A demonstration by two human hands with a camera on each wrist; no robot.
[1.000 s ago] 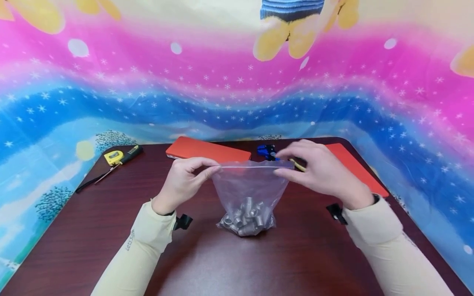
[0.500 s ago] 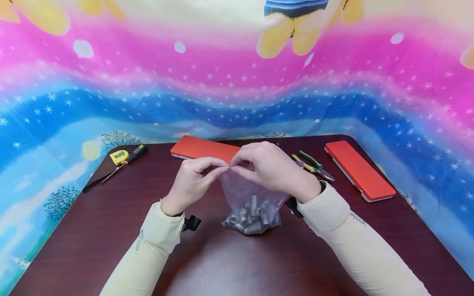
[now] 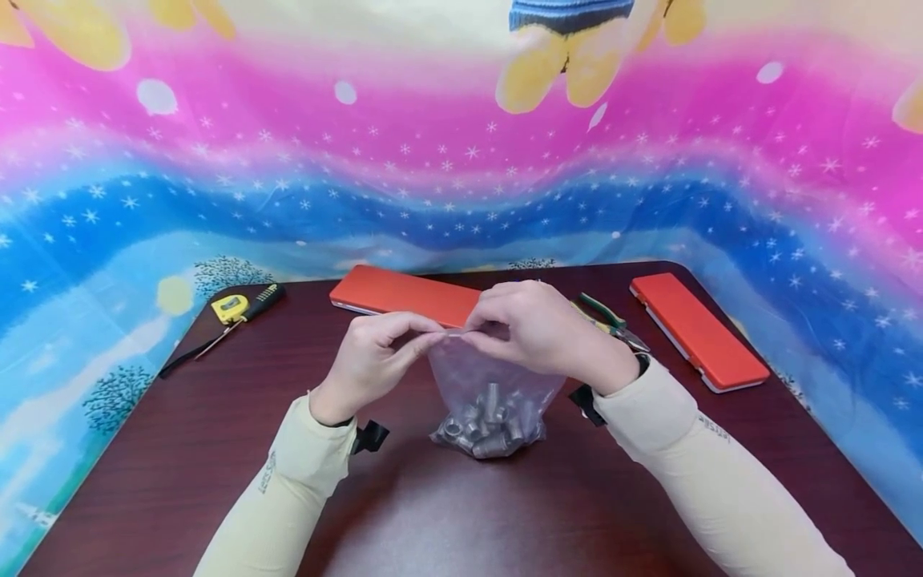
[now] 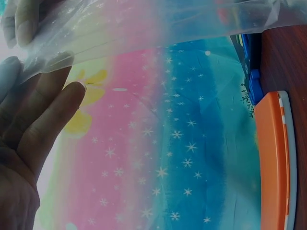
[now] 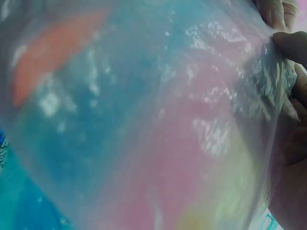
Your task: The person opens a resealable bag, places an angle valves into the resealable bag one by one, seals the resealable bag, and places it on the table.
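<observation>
A clear plastic zip bag [image 3: 490, 385] stands on the dark wooden table [image 3: 447, 513], with several small silver metal sleeves [image 3: 486, 425] heaped in its bottom. My left hand [image 3: 375, 357] pinches the bag's top edge at its left end. Just right of it, my right hand [image 3: 537, 328] pinches the same top edge, fingertips nearly meeting the left hand's. In the left wrist view the bag film [image 4: 144, 28] runs over my fingers [image 4: 53, 110]. The bag film [image 5: 144, 124] fills the right wrist view, with fingers [image 5: 290, 96] at the right edge.
An orange flat case [image 3: 404, 295] lies behind the bag, and a second orange case [image 3: 695, 330] at the right. Green-handled pliers [image 3: 609, 320] lie between them. A yellow tape measure [image 3: 231, 308] and a screwdriver [image 3: 216, 332] sit at the far left. A colourful cloth hangs behind the table.
My right hand slid left along the bag's top edge from its right end until it met the left hand, then shifted slightly back right. The left hand kept its pinch.
</observation>
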